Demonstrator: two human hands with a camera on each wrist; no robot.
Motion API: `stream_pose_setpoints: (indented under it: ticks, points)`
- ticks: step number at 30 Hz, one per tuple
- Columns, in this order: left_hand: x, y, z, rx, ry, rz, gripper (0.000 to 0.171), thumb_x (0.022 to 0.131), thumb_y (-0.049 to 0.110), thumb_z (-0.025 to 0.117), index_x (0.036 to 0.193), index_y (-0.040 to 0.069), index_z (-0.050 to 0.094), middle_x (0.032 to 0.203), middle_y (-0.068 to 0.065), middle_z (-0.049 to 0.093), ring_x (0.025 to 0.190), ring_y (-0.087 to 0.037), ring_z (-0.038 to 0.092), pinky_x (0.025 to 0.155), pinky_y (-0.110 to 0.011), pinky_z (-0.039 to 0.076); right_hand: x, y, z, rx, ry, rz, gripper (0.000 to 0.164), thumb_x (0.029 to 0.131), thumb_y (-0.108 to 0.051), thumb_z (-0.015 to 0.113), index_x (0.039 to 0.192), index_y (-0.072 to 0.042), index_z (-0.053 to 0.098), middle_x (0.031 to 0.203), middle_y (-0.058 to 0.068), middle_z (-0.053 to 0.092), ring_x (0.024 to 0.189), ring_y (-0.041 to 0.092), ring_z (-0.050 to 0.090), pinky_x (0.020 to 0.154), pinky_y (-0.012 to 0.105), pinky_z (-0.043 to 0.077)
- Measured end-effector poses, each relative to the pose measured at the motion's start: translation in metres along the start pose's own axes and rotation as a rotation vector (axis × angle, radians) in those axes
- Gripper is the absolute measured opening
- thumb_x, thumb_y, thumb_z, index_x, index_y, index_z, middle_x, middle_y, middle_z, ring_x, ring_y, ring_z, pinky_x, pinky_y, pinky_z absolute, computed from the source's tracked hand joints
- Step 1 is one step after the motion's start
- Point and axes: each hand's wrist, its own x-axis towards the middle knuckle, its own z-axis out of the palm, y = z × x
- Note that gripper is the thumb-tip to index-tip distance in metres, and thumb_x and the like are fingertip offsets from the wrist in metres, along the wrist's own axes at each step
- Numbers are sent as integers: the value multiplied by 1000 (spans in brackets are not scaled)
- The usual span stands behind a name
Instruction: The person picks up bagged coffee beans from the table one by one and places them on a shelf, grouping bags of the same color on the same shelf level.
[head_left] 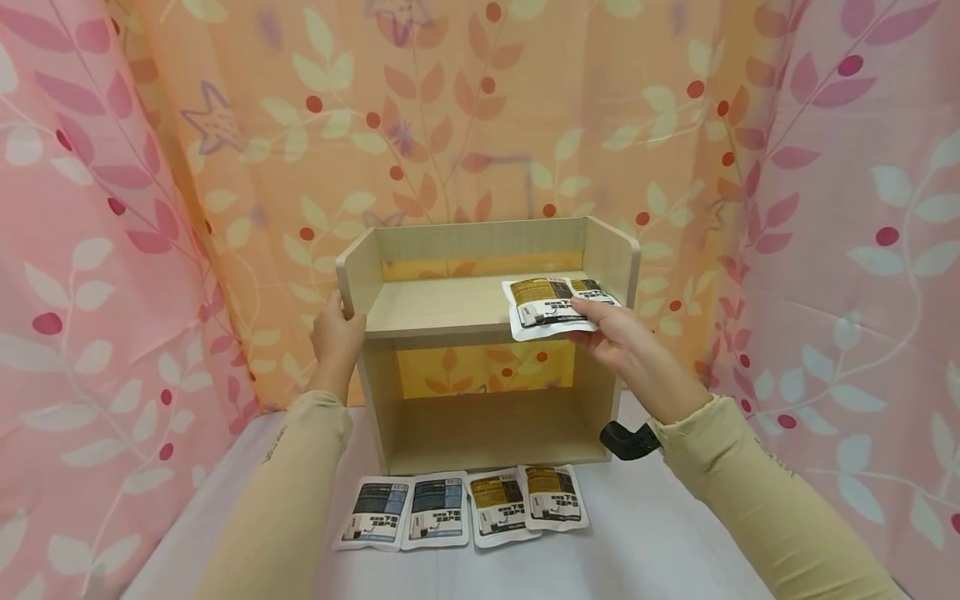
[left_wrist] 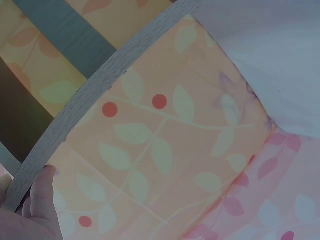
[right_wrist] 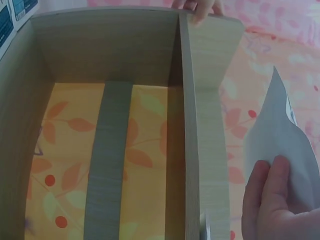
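A small two-tier wooden shelf (head_left: 480,337) stands in front of me in the head view. My left hand (head_left: 333,337) grips the edge of its left side panel; the left wrist view shows fingers against the panel edge (left_wrist: 95,95). My right hand (head_left: 611,333) pinches a white pouch with a gold and black label (head_left: 540,310), thumb on top, over the right part of the upper tier. In the right wrist view the pouch's plain back (right_wrist: 277,135) faces the camera, with fingers against it. Another gold-labelled pouch (head_left: 595,292) shows partly behind it; whether it is held too, I cannot tell.
On the white tabletop (head_left: 637,542) before the shelf lie two blue-labelled pouches (head_left: 437,510) and two gold-labelled pouches (head_left: 555,497) in a row. A black strap (head_left: 628,441) hangs by my right wrist. Floral curtains (head_left: 465,108) enclose the back and sides.
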Motion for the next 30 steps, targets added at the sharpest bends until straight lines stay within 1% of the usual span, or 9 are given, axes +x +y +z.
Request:
stream_pose_setpoints:
  ticks: [4,7,12,13,17,20,23,26,30]
  points:
    - [-1,0,1,2,2,-3,29,89,5,49,117,2,49,122,-25,62,112,-44,54,96,-56,37,8,-2,6,-5,0,40,57,99,2,42,152,-4,22,141,17,44,117,21,57,71,31,56]
    - [-1,0,2,-1,-3,-7,29,89,6,48,118,2,50,123,-25,61,113,-44,54,96,-56,36,16,-2,9,-23,3,56,56,100,3,39,152,-3,20,154,15,30,136,24,36,75,33,54]
    - [0,0,2,1,-1,-1,24,89,6,48,113,1,49,123,-24,62,113,-44,54,96,-55,37,31,-4,17,-78,6,53,54,99,4,39,151,1,23,155,16,29,137,25,34,74,31,55]
    - [-1,1,1,3,1,0,23,89,6,48,112,1,48,122,-25,62,112,-44,55,95,-55,38,34,-5,18,-89,7,51,48,99,4,40,146,3,30,150,18,36,137,25,35,72,30,56]
    - [-1,0,0,12,11,7,20,89,6,49,109,1,48,122,-25,62,112,-45,55,95,-56,37,44,-11,24,-132,39,31,37,98,4,45,135,5,42,108,17,64,97,18,67,61,27,56]
    - [0,1,0,13,14,17,21,90,7,50,110,1,48,122,-26,61,114,-46,54,96,-56,36,51,-14,27,-168,69,12,38,97,4,48,134,6,42,81,8,62,60,13,64,55,26,54]
    - [0,1,1,13,16,21,22,89,6,50,111,1,48,122,-26,61,114,-46,54,97,-56,35,59,-16,28,-192,96,5,42,96,3,50,137,6,41,75,7,61,57,13,63,53,25,54]
    - [0,1,1,10,12,22,23,90,6,49,112,1,48,121,-27,61,113,-46,54,97,-56,35,66,-16,28,-224,117,2,43,96,1,52,138,6,41,78,8,61,63,14,64,61,26,56]
    - [-1,0,1,13,7,16,26,90,7,48,116,1,49,122,-26,61,113,-47,54,97,-56,36,71,-14,31,-245,99,36,47,99,1,45,144,5,34,121,17,56,107,22,61,91,32,48]
